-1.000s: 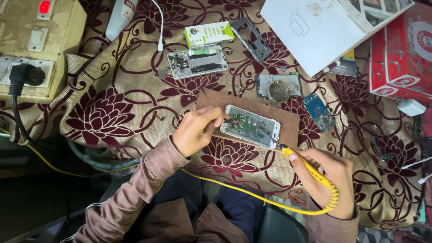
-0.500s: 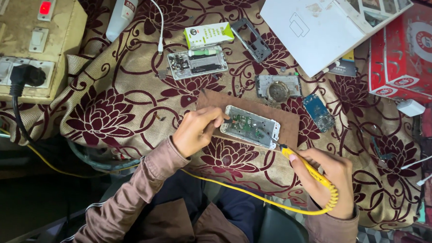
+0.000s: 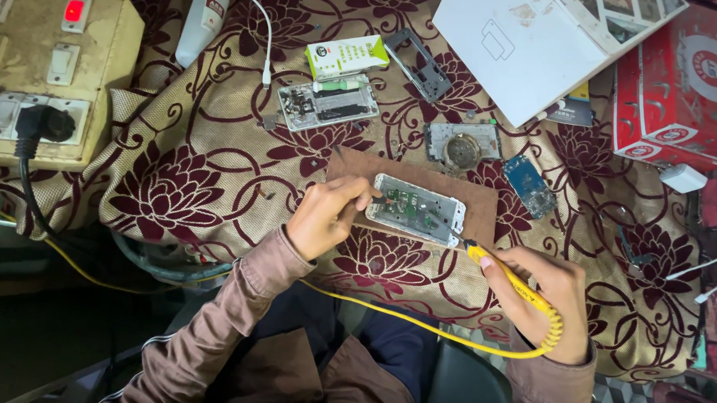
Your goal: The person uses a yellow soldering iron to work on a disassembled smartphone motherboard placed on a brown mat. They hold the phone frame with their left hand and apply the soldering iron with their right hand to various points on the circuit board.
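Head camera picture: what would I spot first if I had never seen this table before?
Probably the opened phone with its insides showing, lying on a brown board in the middle. The left hand touches its near end, and the right hand holds a yellow soldering iron at its corner. All around spreads a cloth with big dark red flowers.

Green-white carton (image 3: 347,56) top centre; red box (image 3: 680,101) right edge.

red box (image 3: 680,93): cut by right edge | soldering iron (image 3: 514,282) tip: too small
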